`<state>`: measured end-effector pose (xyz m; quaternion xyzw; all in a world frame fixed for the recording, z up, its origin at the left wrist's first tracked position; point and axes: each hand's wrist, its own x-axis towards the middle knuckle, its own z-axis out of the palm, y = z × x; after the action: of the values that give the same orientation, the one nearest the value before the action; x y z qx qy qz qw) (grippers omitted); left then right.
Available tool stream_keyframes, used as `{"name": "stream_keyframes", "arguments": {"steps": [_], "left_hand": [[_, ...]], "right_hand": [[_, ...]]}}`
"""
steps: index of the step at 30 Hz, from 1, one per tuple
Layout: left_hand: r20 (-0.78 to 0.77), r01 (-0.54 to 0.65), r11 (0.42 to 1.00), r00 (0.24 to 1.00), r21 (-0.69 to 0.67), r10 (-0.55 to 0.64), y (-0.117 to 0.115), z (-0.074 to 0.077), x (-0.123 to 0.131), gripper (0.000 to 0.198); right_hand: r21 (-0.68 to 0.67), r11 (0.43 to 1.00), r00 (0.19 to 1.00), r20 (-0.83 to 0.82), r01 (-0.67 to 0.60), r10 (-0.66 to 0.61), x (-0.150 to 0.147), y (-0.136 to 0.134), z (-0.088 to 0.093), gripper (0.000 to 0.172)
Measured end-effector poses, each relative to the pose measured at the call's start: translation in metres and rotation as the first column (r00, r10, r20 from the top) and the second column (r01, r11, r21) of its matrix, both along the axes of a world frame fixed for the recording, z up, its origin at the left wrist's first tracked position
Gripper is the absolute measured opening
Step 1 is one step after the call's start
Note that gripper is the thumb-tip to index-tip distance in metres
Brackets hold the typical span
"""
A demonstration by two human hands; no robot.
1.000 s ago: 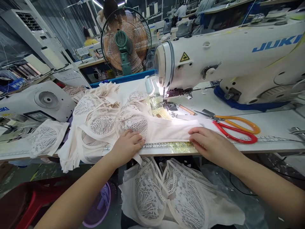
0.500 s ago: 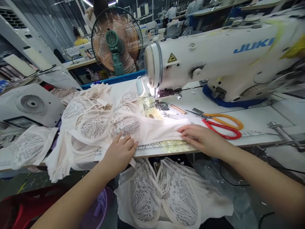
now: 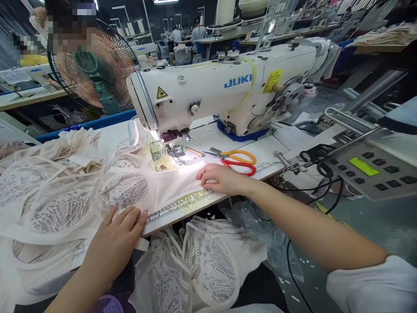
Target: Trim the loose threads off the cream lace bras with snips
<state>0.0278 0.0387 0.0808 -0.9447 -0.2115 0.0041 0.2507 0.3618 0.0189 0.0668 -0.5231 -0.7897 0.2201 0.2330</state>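
The lace garment [image 3: 125, 191] lay across the counter [image 3: 202, 134], left of the frame's middle, its cup nearer the left side and its plain band reaching rightward. The band's long axis rose slightly to the right, roughly along the printed ruler [image 3: 163, 215] at the counter's front edge. The left hand [image 3: 115, 237] was just below the cup, its fingers slightly spread and resting on the cup's lower edge. The right hand [image 3: 221, 179] was at the band's far end, fingers bent; whether they pinched the cloth could not be told. From these fingers the band ran leftward. The sewing machine's presser foot [image 3: 168, 147] stood above the band, between the hands sideways, with the right hand nearer.
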Motion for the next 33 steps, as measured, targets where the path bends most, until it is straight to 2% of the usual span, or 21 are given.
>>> {"name": "stream_keyframes", "arguments": {"steps": [6, 22, 28, 31, 33], "left_hand": [[-0.004, 0.022, 1.000, 1.000, 0.020, -0.022, 0.000, 0.001, 0.000, 0.046], [-0.039, -0.088, 0.996, 0.995, 0.008, 0.088, -0.007, 0.004, 0.004, 0.047], [-0.045, -0.064, 0.998, 0.997, 0.000, 0.064, -0.007, 0.002, 0.002, 0.049], [-0.043, -0.061, 0.997, 0.997, -0.039, 0.060, -0.005, 0.003, 0.000, 0.048], [-0.033, -0.103, 0.988, 0.994, -0.116, 0.100, -0.001, 0.005, 0.002, 0.046]], "right_hand": [[-0.032, 0.999, 1.000, 0.006, 0.000, 0.000, 0.002, 0.005, 0.003, 0.013], [-0.074, 0.997, 0.999, 0.051, -0.011, 0.015, 0.000, 0.005, 0.012, 0.017], [-0.073, 0.997, 0.997, 0.076, 0.040, -0.035, -0.002, 0.008, 0.008, 0.011], [-0.069, 0.996, 0.995, 0.081, 0.055, -0.049, -0.003, 0.009, 0.006, 0.011], [-0.059, 0.996, 0.995, 0.083, 0.059, -0.054, -0.003, 0.008, 0.006, 0.011]]}}
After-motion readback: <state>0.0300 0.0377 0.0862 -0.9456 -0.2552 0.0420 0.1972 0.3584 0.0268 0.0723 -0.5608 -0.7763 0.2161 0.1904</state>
